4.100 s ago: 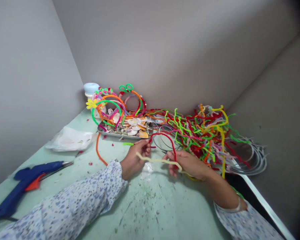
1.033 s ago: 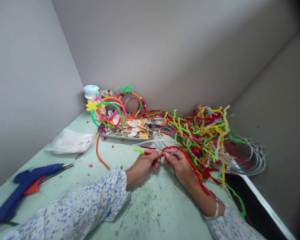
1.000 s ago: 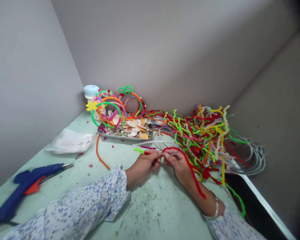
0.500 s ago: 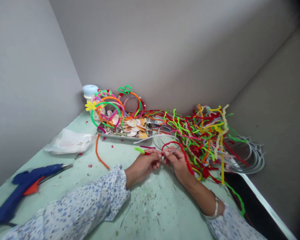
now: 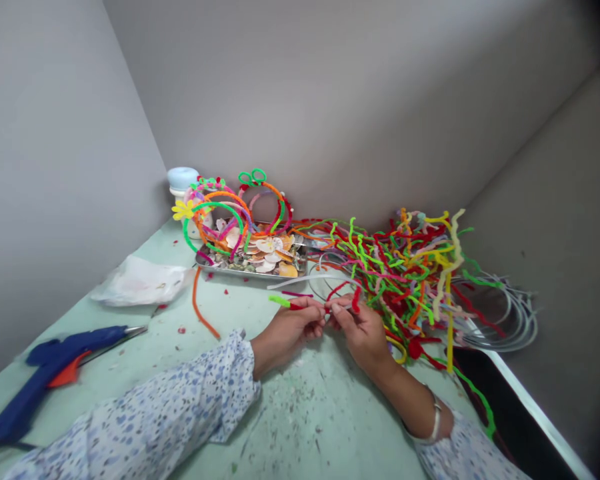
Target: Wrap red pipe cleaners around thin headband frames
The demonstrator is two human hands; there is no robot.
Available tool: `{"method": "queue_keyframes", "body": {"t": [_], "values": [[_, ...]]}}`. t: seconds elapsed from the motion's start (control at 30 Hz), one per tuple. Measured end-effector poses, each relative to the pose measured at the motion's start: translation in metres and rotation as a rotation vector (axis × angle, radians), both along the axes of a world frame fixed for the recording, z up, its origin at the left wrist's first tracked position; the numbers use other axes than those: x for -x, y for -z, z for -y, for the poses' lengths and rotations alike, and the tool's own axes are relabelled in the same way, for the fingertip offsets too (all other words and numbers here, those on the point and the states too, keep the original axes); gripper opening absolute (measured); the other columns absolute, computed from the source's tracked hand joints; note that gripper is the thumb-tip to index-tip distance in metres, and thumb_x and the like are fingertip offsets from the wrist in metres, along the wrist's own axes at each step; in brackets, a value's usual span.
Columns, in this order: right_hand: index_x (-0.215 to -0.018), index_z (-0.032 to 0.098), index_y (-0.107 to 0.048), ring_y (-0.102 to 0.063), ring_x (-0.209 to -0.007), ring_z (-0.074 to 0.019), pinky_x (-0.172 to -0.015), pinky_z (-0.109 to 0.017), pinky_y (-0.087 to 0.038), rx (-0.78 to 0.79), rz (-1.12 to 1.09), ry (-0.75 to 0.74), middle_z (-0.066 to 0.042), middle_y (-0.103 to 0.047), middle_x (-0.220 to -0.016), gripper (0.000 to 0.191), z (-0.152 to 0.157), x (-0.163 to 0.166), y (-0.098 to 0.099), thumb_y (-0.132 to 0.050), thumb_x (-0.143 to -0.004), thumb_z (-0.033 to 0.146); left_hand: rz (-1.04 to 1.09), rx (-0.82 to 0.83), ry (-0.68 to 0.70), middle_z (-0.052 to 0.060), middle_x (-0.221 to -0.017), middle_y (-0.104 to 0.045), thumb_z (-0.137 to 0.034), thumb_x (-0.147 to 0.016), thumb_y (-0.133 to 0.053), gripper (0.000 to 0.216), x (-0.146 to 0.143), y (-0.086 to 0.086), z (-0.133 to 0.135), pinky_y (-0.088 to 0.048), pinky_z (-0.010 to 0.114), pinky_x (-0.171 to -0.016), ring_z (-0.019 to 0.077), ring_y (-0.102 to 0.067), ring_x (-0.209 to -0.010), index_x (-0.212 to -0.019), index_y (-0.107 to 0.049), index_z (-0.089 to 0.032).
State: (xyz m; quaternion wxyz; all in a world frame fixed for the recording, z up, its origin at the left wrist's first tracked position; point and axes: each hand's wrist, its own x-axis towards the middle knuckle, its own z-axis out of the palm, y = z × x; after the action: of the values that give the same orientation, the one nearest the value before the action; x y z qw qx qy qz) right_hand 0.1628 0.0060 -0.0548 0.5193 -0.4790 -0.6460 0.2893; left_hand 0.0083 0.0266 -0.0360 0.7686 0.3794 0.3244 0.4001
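Note:
Just in front of me, both hands are closed close together over a pipe cleaner, which is red and fuzzy. My left hand pinches a thin strip wound in red, and its bright green end sticks out to the left. My right hand grips the red pipe cleaner at the wound part, with a short red length bent up above the fingers. A clear plastic tube curves behind the hands; its link to the wound strip is hidden by the fingers. A dark magenta piece shows just above my left hand.
A heap of coloured pipe cleaners lies right, beside coiled clear tubing. Finished pipe-cleaner hoops rest on a metal tray of shells. On the left are a blue glue gun, a plastic bag and an orange pipe cleaner.
The red pipe cleaner's long loose loop, which hung over my right wrist, is now a short bent end above the right fingers. My left hand has hardly moved.

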Motion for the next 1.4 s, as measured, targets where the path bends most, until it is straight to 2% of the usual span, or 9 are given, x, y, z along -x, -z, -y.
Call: {"method": "queue_keyframes", "body": {"t": [0.33,0.63,0.97,1.4], "values": [[-0.089,0.020,-0.067,-0.060,-0.081,-0.0198,-0.077,-0.033,-0.046,-0.149,0.139,0.068,-0.005,-0.066,-0.084,0.019,0.001,0.001,-0.005,-0.050,-0.092,0.028,-0.046,-0.004,-0.014,0.000,-0.063,-0.060,-0.023,-0.070,-0.067,0.013,0.000,-0.003,0.001,-0.036,0.017,-0.048,0.0054,-0.053,-0.049,-0.073,-0.059,-0.013],[-0.089,0.020,-0.065,-0.059,-0.079,-0.0195,-0.075,-0.033,-0.045,-0.124,0.164,0.061,-0.005,-0.064,-0.083,0.021,0.002,0.001,-0.007,-0.047,-0.094,0.029,-0.046,-0.011,-0.029,0.000,-0.064,-0.061,-0.025,-0.070,-0.069,0.016,0.000,-0.004,0.003,-0.037,0.018,-0.050,0.0057,-0.054,-0.050,-0.072,-0.058,-0.014],[-0.084,0.020,-0.063,-0.058,-0.078,-0.0188,-0.075,-0.031,-0.043,-0.125,0.229,0.073,-0.004,-0.062,-0.082,0.023,0.002,0.003,-0.010,-0.045,-0.095,0.029,-0.027,-0.057,-0.058,-0.001,-0.065,-0.061,-0.023,-0.069,-0.070,0.016,-0.001,0.005,-0.001,-0.037,0.020,-0.051,0.0058,-0.052,-0.050,-0.075,-0.059,-0.014],[-0.078,0.020,-0.061,-0.056,-0.075,-0.0185,-0.072,-0.031,-0.043,-0.133,0.295,0.095,-0.004,-0.061,-0.079,0.026,0.002,0.003,-0.012,-0.043,-0.095,0.028,-0.142,-0.128,-0.058,-0.001,-0.065,-0.061,-0.029,-0.072,-0.069,0.017,0.000,0.005,0.001,-0.034,0.020,-0.050,0.0067,-0.051,-0.050,-0.076,-0.058,-0.016]]}}
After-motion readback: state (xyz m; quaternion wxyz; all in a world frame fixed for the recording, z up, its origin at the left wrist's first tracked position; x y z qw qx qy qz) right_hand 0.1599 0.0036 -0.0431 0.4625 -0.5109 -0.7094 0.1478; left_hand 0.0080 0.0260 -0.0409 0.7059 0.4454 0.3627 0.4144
